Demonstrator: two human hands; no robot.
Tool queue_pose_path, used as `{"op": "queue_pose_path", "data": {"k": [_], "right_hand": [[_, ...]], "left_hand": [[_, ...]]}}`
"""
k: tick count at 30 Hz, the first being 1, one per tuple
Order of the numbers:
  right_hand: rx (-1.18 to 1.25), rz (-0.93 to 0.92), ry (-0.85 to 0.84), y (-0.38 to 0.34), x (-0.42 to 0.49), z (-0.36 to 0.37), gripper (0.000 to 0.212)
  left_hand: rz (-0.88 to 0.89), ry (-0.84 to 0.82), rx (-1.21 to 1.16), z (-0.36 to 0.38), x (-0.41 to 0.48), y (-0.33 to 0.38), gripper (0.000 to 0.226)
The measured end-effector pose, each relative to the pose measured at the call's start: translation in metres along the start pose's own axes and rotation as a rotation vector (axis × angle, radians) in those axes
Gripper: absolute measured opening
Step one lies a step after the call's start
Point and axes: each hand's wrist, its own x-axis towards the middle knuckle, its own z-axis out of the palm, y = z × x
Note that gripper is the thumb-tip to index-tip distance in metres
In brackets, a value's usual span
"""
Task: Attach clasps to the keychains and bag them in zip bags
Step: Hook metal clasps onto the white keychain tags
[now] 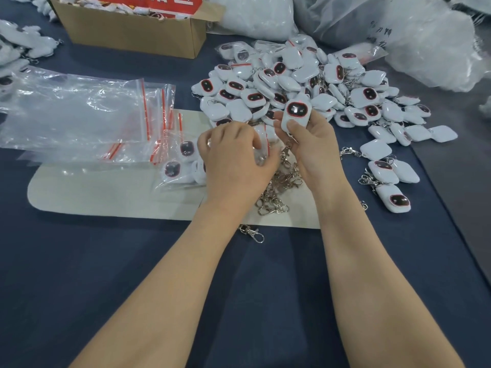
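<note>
"Keychain job: what lies nearest?"
"One loose clasp (252, 233) on the blue table (79, 261). Beyond it is the clasp pile (279, 187), between both wrists."
"And the hands?"
"Left hand (233, 155) curls round a bagged keychain (261, 144). Right hand (313, 152) grips a white keychain (295, 115), face up, before the keychain heap (305, 83). Zip bags (79, 110) lie left, cardboard box (132, 30) farthest"

Forearms forward; left grip (233, 155) palm-down, fingers around a zip bag (261, 148); right grip (312, 147) palm-up around a keychain (297, 112).
</note>
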Motion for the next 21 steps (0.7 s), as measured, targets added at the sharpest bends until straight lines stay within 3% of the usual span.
{"op": "queue_pose_path", "data": {"k": [5, 8, 10, 14, 17, 19, 21], "right_hand": [[-0.326, -0.067, 0.162, 0.004, -0.002, 0.004, 0.008], [-0.477, -0.151, 0.265, 0.003, -0.004, 0.006, 0.015], [-0.452, -0.121, 0.276, 0.001, -0.006, 0.009, 0.016], [-0.247, 0.052, 0.178, 0.000, -0.012, 0.019, 0.035], [-0.395, 0.095, 0.033, 0.000, -0.017, 0.025, 0.029], [-0.527, 0.063, -0.065, -0.001, -0.018, 0.025, 0.015], [-0.609, -0.014, -0.130, -0.002, -0.018, 0.023, 0.015]], "left_hand": [[-0.037, -0.056, 0.048, 0.002, -0.001, -0.002, 0.016], [-0.056, -0.055, -0.052, -0.001, 0.001, -0.002, 0.020], [-0.104, -0.038, -0.144, -0.002, 0.001, 0.000, 0.021], [-0.199, 0.044, -0.280, -0.004, 0.002, 0.001, 0.020], [-0.225, 0.100, -0.372, -0.006, 0.003, 0.003, 0.015], [-0.219, 0.115, -0.396, -0.007, 0.003, 0.003, 0.012], [-0.167, 0.119, -0.403, -0.008, 0.003, 0.003, 0.011]]}}
